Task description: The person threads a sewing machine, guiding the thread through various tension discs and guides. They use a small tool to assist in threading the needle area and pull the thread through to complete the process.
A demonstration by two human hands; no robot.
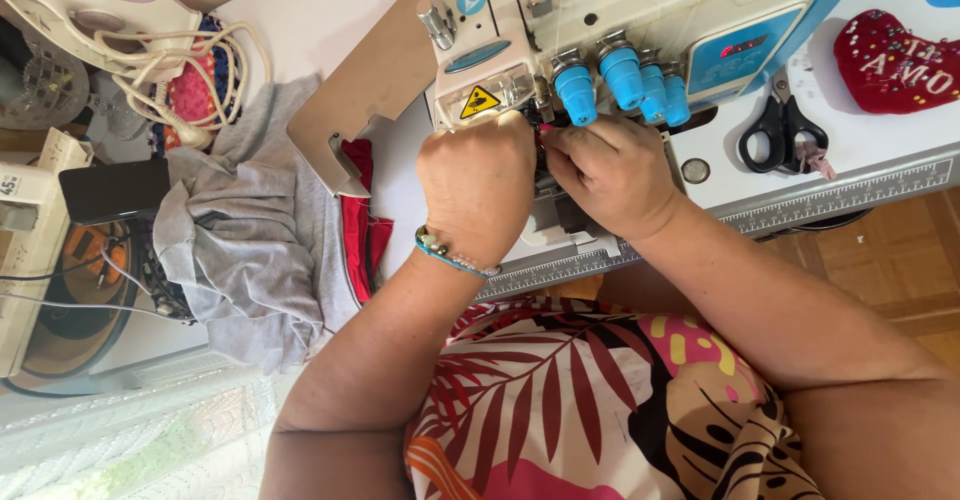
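Note:
A white sewing machine (620, 10) with blue tension knobs (620, 75) stands on the white table (890, 140). My left hand (475, 185), a beaded bracelet at its wrist, is curled into a fist right under the machine's head. My right hand (610, 175) sits beside it, fingers pinched together at the needle area. What the fingers hold is hidden between the two hands. A piece of red fabric (360, 220) hangs off the machine's left side.
Black scissors (785, 135) and a red heart-shaped pincushion (895, 60) lie on the right of the table. Grey fabric (250, 250) is heaped at the left, beside a black phone (115, 190) and a coiled cream cord (170, 70). Wooden floor (900, 260) shows at right.

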